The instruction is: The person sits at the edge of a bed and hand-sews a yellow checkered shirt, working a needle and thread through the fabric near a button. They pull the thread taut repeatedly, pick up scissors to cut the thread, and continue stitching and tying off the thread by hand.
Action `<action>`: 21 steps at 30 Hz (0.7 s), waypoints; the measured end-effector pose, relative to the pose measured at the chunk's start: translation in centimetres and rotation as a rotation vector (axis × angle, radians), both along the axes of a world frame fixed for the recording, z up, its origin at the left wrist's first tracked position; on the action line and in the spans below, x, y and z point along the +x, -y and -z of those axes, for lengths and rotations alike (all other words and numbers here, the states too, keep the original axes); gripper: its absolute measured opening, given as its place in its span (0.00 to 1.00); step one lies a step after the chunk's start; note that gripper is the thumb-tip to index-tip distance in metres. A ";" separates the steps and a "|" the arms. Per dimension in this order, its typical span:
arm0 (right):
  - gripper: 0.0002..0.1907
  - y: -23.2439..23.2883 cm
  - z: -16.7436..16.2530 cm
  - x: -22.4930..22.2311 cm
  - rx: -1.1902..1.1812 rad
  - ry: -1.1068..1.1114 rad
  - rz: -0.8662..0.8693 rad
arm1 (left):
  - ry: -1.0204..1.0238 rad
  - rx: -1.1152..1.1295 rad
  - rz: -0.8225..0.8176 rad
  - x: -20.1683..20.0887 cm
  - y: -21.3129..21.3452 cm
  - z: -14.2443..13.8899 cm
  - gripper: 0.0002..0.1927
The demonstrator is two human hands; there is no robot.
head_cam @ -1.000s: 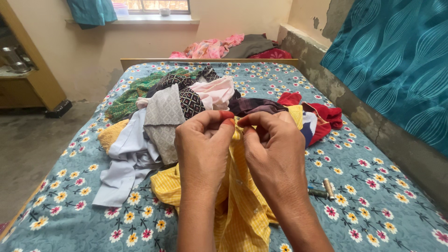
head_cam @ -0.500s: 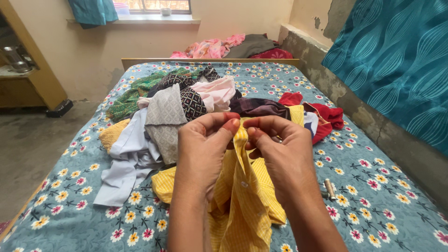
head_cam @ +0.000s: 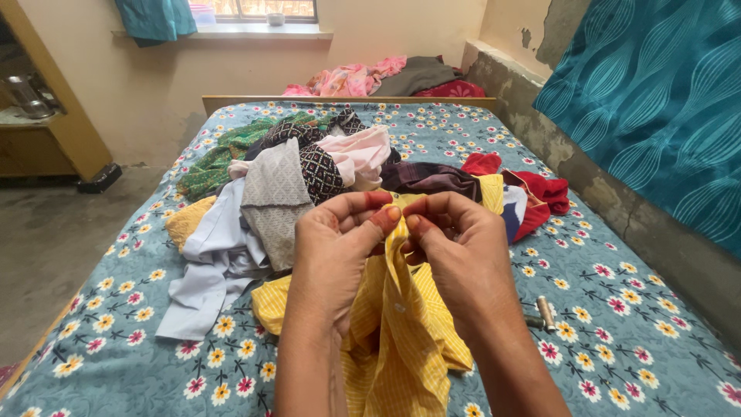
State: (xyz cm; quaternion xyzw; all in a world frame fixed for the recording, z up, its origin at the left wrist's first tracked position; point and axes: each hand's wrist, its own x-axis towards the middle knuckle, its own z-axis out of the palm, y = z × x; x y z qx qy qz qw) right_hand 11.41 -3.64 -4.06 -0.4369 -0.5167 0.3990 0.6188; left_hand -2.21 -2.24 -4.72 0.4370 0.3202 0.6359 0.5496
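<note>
Both hands meet over the bed, fingers pressed together on the top edge of a yellow checked cotton shirt [head_cam: 401,340] with small white buttons. The left hand [head_cam: 336,251] pinches the fabric from one side, the right hand [head_cam: 463,255] from the other, fingertips nearly touching. The shirt hangs down between the forearms onto the blue floral bedsheet [head_cam: 617,332]. Just behind lies a heap of mixed clothes [head_cam: 309,177]; a small brass-coloured cylinder [head_cam: 546,313] rests on the sheet beside the right wrist.

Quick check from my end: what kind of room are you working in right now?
Most likely a home bedroom. A bed with a floral sheet holds a clothes pile, a window sits above the headboard, and both hands hold a yellow shirt.
</note>
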 end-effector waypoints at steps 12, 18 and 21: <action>0.07 0.1 0.4 0.9 0.071 0.008 0.068 | -0.004 0.077 0.080 0.3 -0.3 0.8 0.11; 0.09 0.7 -0.5 0.5 -0.008 0.088 0.172 | 0.047 0.043 0.112 0.4 -0.4 0.9 0.09; 0.09 1.2 -0.7 0.2 0.051 0.084 0.155 | -0.007 0.064 0.065 0.4 -0.5 0.9 0.08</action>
